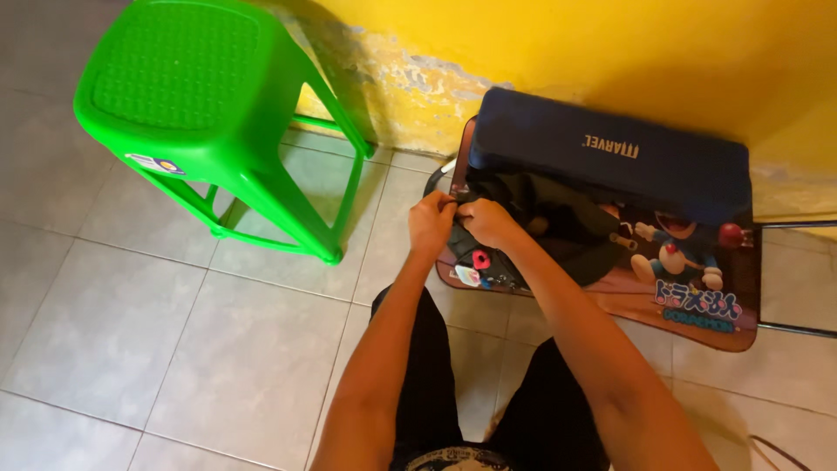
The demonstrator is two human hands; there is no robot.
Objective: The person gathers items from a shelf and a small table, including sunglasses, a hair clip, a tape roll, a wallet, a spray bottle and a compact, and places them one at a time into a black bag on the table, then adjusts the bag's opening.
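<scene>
Left hand [432,220] and right hand [485,220] touch, both pinched shut on black fabric [558,222]. It lies on a small cartoon-printed table [697,323]. A green plastic stool [187,96] stands well left of them.

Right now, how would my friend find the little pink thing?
Find the low table with the cartoon picture, against the yellow wall. Near its left edge, just below the two hands gripping black fabric, sits the small pink piece, the only pink thing there.
</scene>
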